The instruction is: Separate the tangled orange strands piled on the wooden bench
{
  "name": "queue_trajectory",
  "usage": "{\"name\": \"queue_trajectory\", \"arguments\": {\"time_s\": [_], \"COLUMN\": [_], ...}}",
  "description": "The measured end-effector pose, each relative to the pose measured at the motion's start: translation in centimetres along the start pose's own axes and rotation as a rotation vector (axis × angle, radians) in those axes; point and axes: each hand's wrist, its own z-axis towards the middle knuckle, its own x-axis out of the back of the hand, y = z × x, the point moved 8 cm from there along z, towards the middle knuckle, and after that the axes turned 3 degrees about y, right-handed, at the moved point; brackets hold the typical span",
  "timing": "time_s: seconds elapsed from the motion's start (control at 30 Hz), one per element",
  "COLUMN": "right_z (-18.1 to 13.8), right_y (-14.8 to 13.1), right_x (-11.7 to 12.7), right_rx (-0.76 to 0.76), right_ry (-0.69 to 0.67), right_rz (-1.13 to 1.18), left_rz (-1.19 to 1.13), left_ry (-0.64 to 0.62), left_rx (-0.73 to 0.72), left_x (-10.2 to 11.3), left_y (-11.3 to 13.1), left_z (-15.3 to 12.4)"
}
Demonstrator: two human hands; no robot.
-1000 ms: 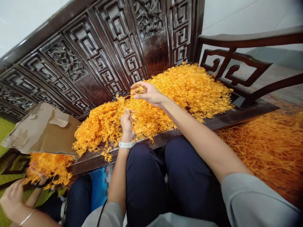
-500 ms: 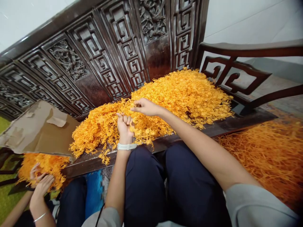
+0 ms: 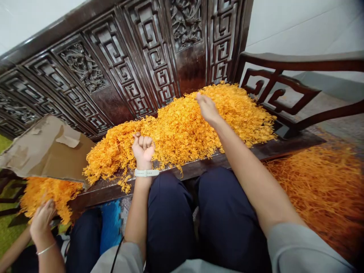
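Observation:
A long heap of knotted orange strings [image 3: 182, 132] covers the bench seat before me. At its near side is my left hand [image 3: 143, 147], palm turned up and fingers curled in tightly; whatever they pinch is too small to make out. A white watch band [image 3: 146, 173] circles that wrist. Farther right, my right hand [image 3: 208, 109] is above the heap with its fingers pressed together. Its fingertips face away from me, so any string in them is hidden.
The dark wooden bench has a carved back [image 3: 113, 72] and an armrest [image 3: 284, 76] at right. Loose orange strands [image 3: 318, 189] lie on the floor. At left stand a cardboard box [image 3: 57, 151] and more orange strings [image 3: 48, 193], where a co-worker's hand [image 3: 42, 218] works.
My right hand has moved up and to the right, away from my left hand. My left hand has shifted slightly left, its fingers still curled. The co-worker's hands have moved a little.

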Motion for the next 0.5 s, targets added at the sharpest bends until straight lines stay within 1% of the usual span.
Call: {"name": "queue_trajectory", "arguments": {"time_s": [0.07,0.1,0.13,0.17,0.2,0.23,0.3,0.33,0.37,0.4,0.43,0.5], "right_z": [-1.3,-2.0,-2.6,-3.2,-3.9,-4.6,-6.0,-6.4,-6.4,-5.9,-4.9,-2.1], "right_y": [-1.6,-2.6,-3.6,-4.3,-4.7,-4.8,-5.0,-5.4,-6.0,-6.7,-7.3,-8.1], "right_x": [-1.3,-2.2,-3.1,-4.0,-4.9,-5.7,-7.2,-7.9,-8.4,-8.8,-8.9,-8.5], "right_rx": [0.013,0.013,0.004,-0.043,-0.142,-0.284,-0.595,-0.714,-0.794,-0.831,-0.833,-0.768], "right_ry": [-0.074,-0.134,-0.206,-0.285,-0.356,-0.409,-0.462,-0.461,-0.441,-0.400,-0.338,-0.154], "right_rz": [-0.080,-0.067,-0.019,0.066,0.176,0.301,0.570,0.703,0.825,0.931,1.009,1.052], "left_rz": [-0.015,-0.016,-0.011,-0.006,-0.004,-0.011,-0.042,-0.061,-0.082,-0.102,-0.121,-0.151], "left_ry": [-0.021,-0.030,-0.036,-0.042,-0.051,-0.063,-0.104,-0.136,-0.171,-0.207,-0.241,-0.293], "left_rx": [0.004,0.007,0.011,0.015,0.019,0.022,0.034,0.050,0.071,0.095,0.116,0.136], "left_x": [-0.9,-1.5,-2.1,-2.8,-3.6,-4.5,-6.6,-7.9,-9.2,-10.5,-11.9,-14.1], "left_y": [-0.5,-0.7,-0.9,-1.0,-1.2,-1.4,-2.2,-2.8,-3.5,-4.4,-5.2,-6.6], "left_z": [0.3,0.6,1.0,1.4,2.0,2.6,4.1,4.8,5.3,5.8,6.1,6.4]}}
